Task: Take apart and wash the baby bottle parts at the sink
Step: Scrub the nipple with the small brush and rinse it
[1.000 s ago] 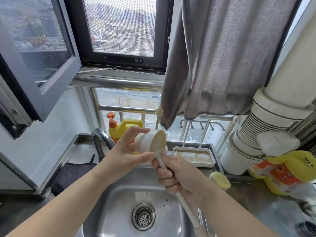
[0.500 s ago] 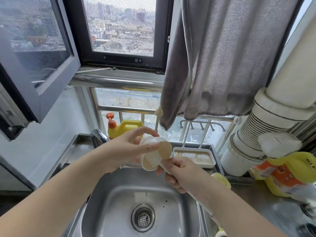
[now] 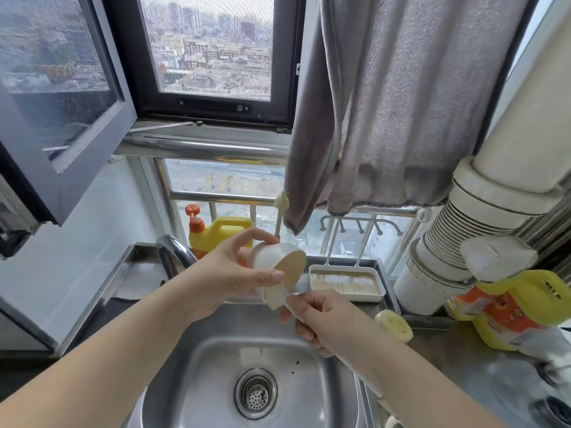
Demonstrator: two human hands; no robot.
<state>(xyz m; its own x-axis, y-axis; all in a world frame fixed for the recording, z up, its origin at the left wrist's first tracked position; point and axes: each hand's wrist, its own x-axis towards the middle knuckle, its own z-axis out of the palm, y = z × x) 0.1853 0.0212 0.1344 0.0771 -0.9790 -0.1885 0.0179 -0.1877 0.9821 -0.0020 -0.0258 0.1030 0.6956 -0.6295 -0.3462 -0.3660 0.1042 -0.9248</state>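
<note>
Left hand [image 3: 228, 273]: grips white cap [image 3: 268, 262] over sink [image 3: 197, 366] | Right hand [image 3: 321, 319]: grips brush [image 3: 284, 267], head against cap's front

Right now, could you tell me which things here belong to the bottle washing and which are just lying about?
In use: left hand holding white bottle cap; right hand gripping brush; sink.
Lying about: yellow soap jug, grey towel, white tray.
</note>
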